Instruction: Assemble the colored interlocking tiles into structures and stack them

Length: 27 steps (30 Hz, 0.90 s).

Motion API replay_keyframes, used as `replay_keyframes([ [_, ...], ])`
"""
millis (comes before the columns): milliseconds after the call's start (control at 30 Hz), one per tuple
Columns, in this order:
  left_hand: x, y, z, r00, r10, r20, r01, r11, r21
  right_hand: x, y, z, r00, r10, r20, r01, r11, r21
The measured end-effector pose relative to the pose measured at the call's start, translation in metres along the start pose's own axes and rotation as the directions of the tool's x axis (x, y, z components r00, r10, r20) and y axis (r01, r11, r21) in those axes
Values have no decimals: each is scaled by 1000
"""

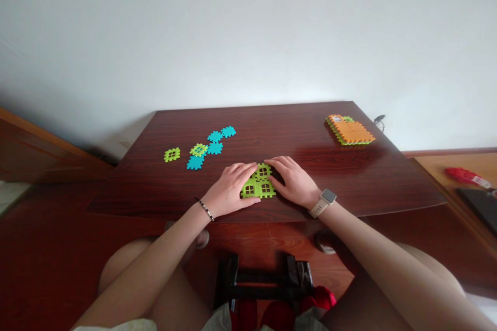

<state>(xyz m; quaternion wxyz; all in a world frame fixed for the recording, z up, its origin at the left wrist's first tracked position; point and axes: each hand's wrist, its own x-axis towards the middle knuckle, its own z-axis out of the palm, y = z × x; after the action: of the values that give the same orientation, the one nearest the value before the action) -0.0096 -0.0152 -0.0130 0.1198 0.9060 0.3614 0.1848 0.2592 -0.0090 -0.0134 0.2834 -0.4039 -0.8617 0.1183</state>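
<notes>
My left hand (230,189) is pinching the green panel (258,186) at nine o'clock; my right hand (295,182) touches three, grip unclear; blue pieces (195,162) lie toward ten.

Right between your left hand (233,186) and your right hand (293,178), both touching them, lie the joined panels (258,186), near the front edge of the worktop (272,132)! Beyond your left hand, a string of tiles (215,148) runs back; an overlapping tile (199,150) sits on the nearest one, and a lone tile (172,154) lies apart, farther left. Over to your right, towards the far corner, there's the stack (351,130), and behind everything, the wall (248,36)!
</notes>
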Motion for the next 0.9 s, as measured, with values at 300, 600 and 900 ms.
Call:
replay_keyframes([
  [300,0,-1,1,1000,-10,1,10,1000,8,-2,2,-5,992,-65,111,54,994,96],
  [600,-3,-3,-5,999,-29,37,29,1000,6,-4,15,-10,980,-102,173,77,987,142],
  [900,-4,-4,-4,1000,-19,6,19,1000,-5,-4,12,-8,979,-129,158,114,989,97],
])
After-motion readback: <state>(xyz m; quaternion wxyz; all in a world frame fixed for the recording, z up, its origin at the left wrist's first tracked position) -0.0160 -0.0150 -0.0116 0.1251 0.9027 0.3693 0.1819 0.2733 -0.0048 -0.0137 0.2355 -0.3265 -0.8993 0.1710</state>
